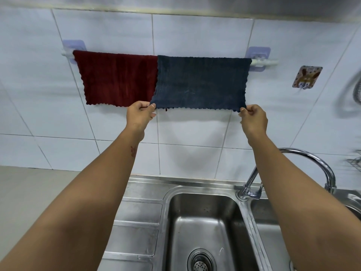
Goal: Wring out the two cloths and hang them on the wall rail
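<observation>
A dark red cloth (pixel 117 78) hangs flat over the left half of the white wall rail (pixel 263 62). Beside it, a dark blue cloth (pixel 201 83) drapes over the right half, its left edge slightly overlapping the red one. My left hand (pixel 139 113) pinches the blue cloth's lower left corner. My right hand (pixel 253 118) pinches its lower right corner. Both arms reach up from below, and the blue cloth is stretched flat between the two hands.
A steel sink (pixel 148 192) with a drain strainer (pixel 201 264) lies below. A curved chrome tap (pixel 312 159) rises at the right, close to my right forearm. A patterned adhesive hook (pixel 306 76) is stuck on the tiled wall right of the rail.
</observation>
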A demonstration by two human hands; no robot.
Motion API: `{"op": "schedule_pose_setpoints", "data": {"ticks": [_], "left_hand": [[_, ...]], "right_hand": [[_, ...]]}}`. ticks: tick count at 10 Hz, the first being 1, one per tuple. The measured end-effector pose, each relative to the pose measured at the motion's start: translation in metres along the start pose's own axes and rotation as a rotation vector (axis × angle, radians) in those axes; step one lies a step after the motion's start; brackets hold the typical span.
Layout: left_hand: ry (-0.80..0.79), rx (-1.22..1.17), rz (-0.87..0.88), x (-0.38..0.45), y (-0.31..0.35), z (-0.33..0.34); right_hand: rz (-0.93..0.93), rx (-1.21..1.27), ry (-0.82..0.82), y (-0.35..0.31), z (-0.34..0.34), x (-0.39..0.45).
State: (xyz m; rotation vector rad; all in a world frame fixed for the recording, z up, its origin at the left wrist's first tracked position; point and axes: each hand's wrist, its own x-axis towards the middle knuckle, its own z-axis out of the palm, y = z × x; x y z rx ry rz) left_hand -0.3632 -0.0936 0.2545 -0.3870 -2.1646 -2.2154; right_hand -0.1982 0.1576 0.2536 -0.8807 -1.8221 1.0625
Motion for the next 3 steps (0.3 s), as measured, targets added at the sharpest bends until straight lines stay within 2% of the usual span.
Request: {"op": "schedule_pose_setpoints", "data": {"ticks": [3], "left_hand": [[0.009, 0.055, -0.026, -0.016, -0.009, -0.004]], "right_hand": [[0.029, 0.009, 0.009, 0.006, -0.006, -0.014]]}}
